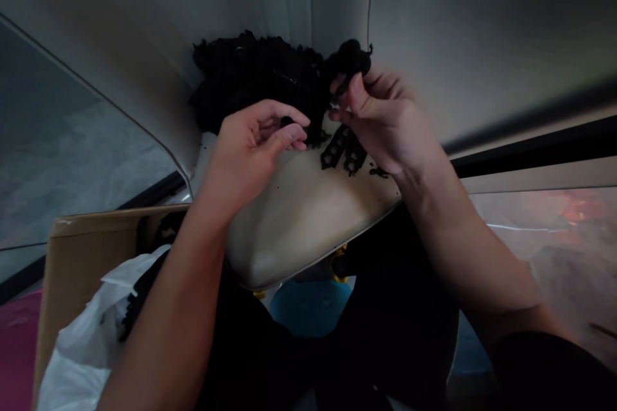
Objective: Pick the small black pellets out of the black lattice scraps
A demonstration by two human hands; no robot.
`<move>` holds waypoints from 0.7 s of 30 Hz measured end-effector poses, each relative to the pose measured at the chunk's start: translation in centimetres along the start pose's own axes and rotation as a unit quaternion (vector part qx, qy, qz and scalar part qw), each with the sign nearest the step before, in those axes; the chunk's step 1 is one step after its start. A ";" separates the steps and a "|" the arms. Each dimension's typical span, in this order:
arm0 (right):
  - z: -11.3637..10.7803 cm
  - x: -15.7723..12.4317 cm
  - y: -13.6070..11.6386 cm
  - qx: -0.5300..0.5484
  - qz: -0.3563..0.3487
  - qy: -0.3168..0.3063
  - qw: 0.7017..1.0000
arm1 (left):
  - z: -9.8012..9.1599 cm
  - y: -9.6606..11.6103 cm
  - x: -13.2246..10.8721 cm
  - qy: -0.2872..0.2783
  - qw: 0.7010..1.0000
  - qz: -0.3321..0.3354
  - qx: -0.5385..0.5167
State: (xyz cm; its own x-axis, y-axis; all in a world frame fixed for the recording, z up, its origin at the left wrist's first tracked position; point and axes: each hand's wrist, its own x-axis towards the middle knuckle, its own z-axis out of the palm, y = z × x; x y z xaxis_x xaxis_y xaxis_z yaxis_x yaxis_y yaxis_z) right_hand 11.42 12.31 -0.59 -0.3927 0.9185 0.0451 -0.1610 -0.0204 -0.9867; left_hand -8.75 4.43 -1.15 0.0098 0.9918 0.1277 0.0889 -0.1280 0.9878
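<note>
A heap of fluffy black material (255, 80) lies at the far end of a beige padded surface (299, 225). My right hand (380, 119) pinches a dark tuft (349, 58) of that material between thumb and fingers, high above the surface. My left hand (253, 148) curls near the heap's lower edge, with a small black bit (287, 121) at its fingertips. Just below both hands, black perforated strips (342, 151) rest on the beige surface. A small black scrap (378, 172) lies to their right.
An open cardboard box (91, 257) stands at the lower left, with a white plastic bag (87, 327) and dark material in it. A pink object (19, 347) sits beyond it. A blue tub (308, 308) shows below the surface's near edge. Pale walls rise behind.
</note>
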 end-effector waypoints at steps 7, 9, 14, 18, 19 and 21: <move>0.9 -0.7 0.5 -0.014 -0.037 -0.039 0.998 | 0.1 -0.7 -0.2 0.046 0.992 0.045 0.108; 0.9 -0.7 0.4 -0.028 -0.030 -0.034 0.999 | -0.6 -0.7 -0.1 0.023 0.988 0.043 0.146; 0.8 -1.2 0.1 -0.070 -0.047 -0.038 0.996 | -4.6 -2.5 -0.5 0.014 0.961 0.021 0.276; 1.5 -1.9 -0.1 -0.023 -0.073 -0.052 0.996 | -6.7 -5.1 -1.9 -0.007 0.936 -0.037 0.350; 1.7 -2.1 -0.2 0.016 -0.080 -0.062 0.995 | -6.9 -5.6 -2.2 -0.017 0.936 -0.044 0.349; 1.8 -2.3 -0.4 0.097 -0.075 -0.091 0.988 | -7.0 -6.3 -2.7 -0.043 0.939 -0.040 0.338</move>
State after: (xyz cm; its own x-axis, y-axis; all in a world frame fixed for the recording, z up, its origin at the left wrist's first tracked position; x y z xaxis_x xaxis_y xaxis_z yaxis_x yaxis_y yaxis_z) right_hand 10.75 9.48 -0.07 -0.5046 0.8312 0.2334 -0.3933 0.0193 -0.9192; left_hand -16.30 2.56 -7.12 0.0545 0.9983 0.0190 0.7052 -0.0520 0.7071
